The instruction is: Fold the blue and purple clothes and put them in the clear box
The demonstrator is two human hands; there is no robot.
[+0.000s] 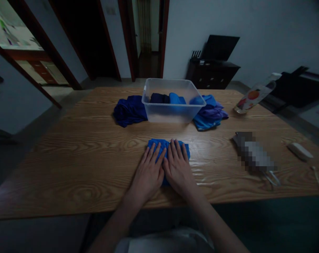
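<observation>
A folded blue cloth, perhaps a garment, (156, 142) lies flat on the wooden table near its front edge. My left hand (150, 172) rests palm down on the cloth's left part, fingers stretched out. Beside it my right hand (177, 167) lies flat on the right part, fingers pointing forward. The two thumbs are close together, and both hands cover most of the cloth. Behind them stands a clear plastic bin (172, 114) with dark and blue rolled cloths (177, 98) inside.
Dark blue cloth (129, 110) lies crumpled left of the bin, and blue-purple cloth (210, 112) at its right. On the table's right are a clear bottle (254, 95), a blurred-out pouch-like item (245, 147), a white case (300, 151) and a small white stick (317, 177).
</observation>
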